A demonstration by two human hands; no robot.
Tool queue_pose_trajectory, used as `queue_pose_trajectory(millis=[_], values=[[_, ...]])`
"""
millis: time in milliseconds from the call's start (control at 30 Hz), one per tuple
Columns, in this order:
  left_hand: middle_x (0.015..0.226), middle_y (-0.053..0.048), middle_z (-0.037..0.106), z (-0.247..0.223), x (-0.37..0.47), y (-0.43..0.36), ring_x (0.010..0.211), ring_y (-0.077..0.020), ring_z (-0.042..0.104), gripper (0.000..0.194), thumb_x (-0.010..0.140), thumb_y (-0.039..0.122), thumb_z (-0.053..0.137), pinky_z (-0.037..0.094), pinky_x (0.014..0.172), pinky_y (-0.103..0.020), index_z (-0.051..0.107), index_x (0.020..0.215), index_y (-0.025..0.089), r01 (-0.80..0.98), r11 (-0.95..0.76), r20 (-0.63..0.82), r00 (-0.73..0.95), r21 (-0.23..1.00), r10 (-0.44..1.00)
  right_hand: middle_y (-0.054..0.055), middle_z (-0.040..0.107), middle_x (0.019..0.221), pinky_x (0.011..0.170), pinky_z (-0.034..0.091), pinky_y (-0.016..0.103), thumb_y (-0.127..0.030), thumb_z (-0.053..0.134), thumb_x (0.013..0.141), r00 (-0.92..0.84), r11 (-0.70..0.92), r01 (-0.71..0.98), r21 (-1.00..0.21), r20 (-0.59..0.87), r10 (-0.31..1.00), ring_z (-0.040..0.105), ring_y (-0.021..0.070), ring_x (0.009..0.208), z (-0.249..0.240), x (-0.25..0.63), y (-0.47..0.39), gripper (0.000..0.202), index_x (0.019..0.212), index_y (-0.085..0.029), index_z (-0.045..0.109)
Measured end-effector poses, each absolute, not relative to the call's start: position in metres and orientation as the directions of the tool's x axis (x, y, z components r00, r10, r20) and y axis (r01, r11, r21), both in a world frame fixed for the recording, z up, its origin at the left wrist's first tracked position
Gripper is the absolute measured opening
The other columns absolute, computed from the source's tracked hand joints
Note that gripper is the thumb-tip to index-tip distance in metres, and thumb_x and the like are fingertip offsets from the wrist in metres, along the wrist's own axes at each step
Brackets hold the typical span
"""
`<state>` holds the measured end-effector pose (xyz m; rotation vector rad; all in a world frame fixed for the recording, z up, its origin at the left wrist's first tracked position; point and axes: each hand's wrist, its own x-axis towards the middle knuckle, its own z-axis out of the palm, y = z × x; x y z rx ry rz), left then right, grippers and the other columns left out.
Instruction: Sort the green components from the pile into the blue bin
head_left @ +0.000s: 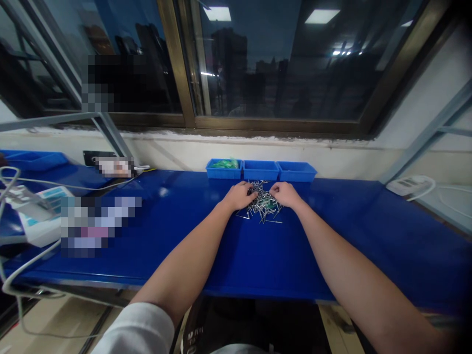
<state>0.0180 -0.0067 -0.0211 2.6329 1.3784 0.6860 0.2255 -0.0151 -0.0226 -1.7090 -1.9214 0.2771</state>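
A loose pile of silvery blind rivets point(262, 209), thin pins with thicker ends, lies on the blue tabletop point(254, 260). Something dark green shows among them on the right side of the heap. My left hand point(240, 195) rests at the pile's left edge, fingers curled in and the thumb towards the rivets. At the upper right edge, my right hand point(286, 194) has its fingers bent together in a pinch. What lies between the fingertips of either hand is too small to make out.
Behind the pile stand three blue bins: the left bin point(223, 173) with green bagged material, the middle bin point(260, 170) and the right bin point(297, 171). A white device point(40, 216) with cables sits at left. A power strip point(412, 185) lies at right, below the window.
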Motion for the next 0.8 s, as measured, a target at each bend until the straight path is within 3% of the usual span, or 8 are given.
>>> queue_pose_trajectory(millis=[100,233,400,633,800], values=[[0.111,-0.009,0.06,-0.021,0.018,-0.007,0.106,-0.022,0.056,0.042,0.085,0.046,0.046,0.043,0.093,-0.033,0.06,0.11,0.017,0.753,-0.595,0.356,0.494,0.281,0.793,0.006,0.07,0.079,0.064,0.042,0.028,-0.026,0.055,0.075,-0.041,0.17,0.848,-0.501,0.259,0.965,0.062,0.0191,0.072,-0.022,0.226,-0.014,0.014,0.076,-0.021,0.068],[0.108,-0.008,0.061,-0.018,0.018,-0.008,0.104,-0.0211,0.057,0.037,0.085,0.042,0.048,0.044,0.092,-0.032,0.06,0.109,0.018,0.734,-0.618,0.399,0.496,0.282,0.771,0.007,0.07,0.083,0.069,0.042,0.028,-0.031,0.047,0.083,-0.038,0.236,0.836,-0.496,0.376,0.926,0.062,0.0201,0.079,-0.019,0.223,-0.015,0.023,0.081,-0.02,0.067],[0.107,-0.008,0.062,-0.011,0.021,-0.014,0.1,-0.0198,0.058,0.032,0.087,0.035,0.047,0.044,0.09,-0.032,0.059,0.11,0.017,0.658,-0.688,0.503,0.502,0.306,0.704,0.006,0.069,0.077,0.073,0.041,0.028,-0.04,0.039,0.089,-0.135,0.376,0.795,-0.475,0.466,0.874,0.063,0.0192,0.077,-0.01,0.213,-0.023,0.037,0.071,-0.021,0.064],[0.084,-0.005,0.064,-0.004,0.025,-0.019,0.081,-0.016,0.059,0.028,0.091,0.031,0.041,0.046,0.08,-0.029,0.066,0.09,0.019,0.578,-0.766,0.536,0.567,0.283,0.626,0.004,0.068,0.07,0.07,0.042,0.027,-0.046,0.037,0.089,-0.176,0.442,0.73,-0.521,0.481,0.859,0.062,0.017,0.069,-0.002,0.201,-0.033,0.044,0.06,-0.021,0.059],[0.081,-0.005,0.063,-0.003,0.023,-0.019,0.079,-0.0162,0.058,0.03,0.091,0.031,0.041,0.045,0.076,-0.029,0.067,0.084,0.019,0.649,-0.719,0.533,0.528,0.248,0.661,0.002,0.064,0.065,0.064,0.044,0.028,-0.048,0.05,0.081,-0.083,0.433,0.567,-0.701,0.474,0.876,0.059,0.0159,0.063,-0.007,0.201,-0.03,0.032,0.072,-0.019,0.061]])
